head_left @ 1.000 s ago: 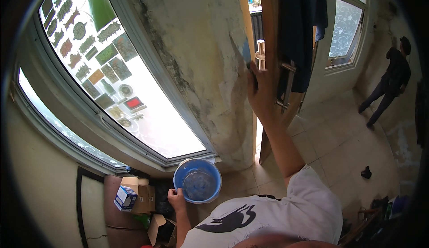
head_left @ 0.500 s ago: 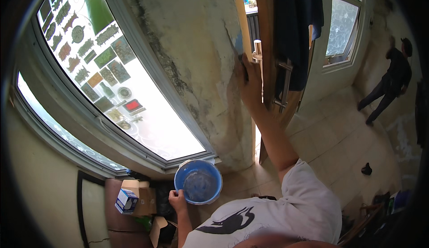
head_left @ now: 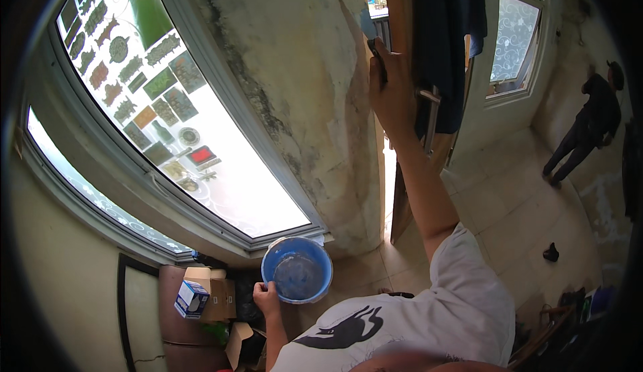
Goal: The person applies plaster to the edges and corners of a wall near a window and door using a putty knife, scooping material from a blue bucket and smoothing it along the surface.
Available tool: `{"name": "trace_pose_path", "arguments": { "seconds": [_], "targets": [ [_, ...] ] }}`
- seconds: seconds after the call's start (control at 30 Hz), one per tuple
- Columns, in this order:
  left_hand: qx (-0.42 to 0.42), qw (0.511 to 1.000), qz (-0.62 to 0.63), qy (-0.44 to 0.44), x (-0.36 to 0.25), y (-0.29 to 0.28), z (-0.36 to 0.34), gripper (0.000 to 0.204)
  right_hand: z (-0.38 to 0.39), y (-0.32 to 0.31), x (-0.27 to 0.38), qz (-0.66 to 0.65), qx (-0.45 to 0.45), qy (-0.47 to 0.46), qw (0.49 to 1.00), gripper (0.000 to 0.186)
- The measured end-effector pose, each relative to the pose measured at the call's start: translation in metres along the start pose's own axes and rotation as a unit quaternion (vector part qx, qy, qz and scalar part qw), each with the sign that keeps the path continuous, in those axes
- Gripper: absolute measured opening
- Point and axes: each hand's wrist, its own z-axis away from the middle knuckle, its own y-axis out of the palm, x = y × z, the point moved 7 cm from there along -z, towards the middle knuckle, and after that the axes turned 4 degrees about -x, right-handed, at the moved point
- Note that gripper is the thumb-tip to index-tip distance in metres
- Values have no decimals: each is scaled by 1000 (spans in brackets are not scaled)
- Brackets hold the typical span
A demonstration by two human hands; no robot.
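My right hand (head_left: 392, 87) is closed on the dark handle of a scraper, whose blue-grey blade (head_left: 367, 25) is against the stained, mottled wall (head_left: 301, 91) beside the door edge. Near the bottom middle, my left hand (head_left: 266, 293) grips the rim of a blue bucket (head_left: 315, 260), which has a greyish wet-looking patch inside its bottom.
A window (head_left: 221, 184) fills the left. A wooden door (head_left: 400, 4) with a metal handle and dark cloth stands right of me. Another person (head_left: 589, 121) stands by the far right wall. Cardboard boxes (head_left: 218, 295) sit lower left; a small black item (head_left: 550, 253) lies on the floor.
My right hand has moved up along the wall with the scraper. My left hand still grips the bucket. The other person's upper body has shifted slightly to the right.
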Motion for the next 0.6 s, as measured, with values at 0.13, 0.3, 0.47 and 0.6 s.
{"name": "trace_pose_path", "arguments": {
  "seconds": [0.13,0.3,0.47,0.6],
  "targets": [
    [-2,1000,13,-2,6,3,1,25,31,-1,-18,24,17,-45,999,33],
    [7,1000,9,-6,12,7,0,24,113,-22,-31,-36,67,42,996,35],
    [10,1000,-6,1,1,10,-1,24,90,-31,-22,-56,12,12,998,35],
    [10,1000,4,-12,14,8,-3,24,23,-14,11,-2,19,-40,999,34]
  ]
}}
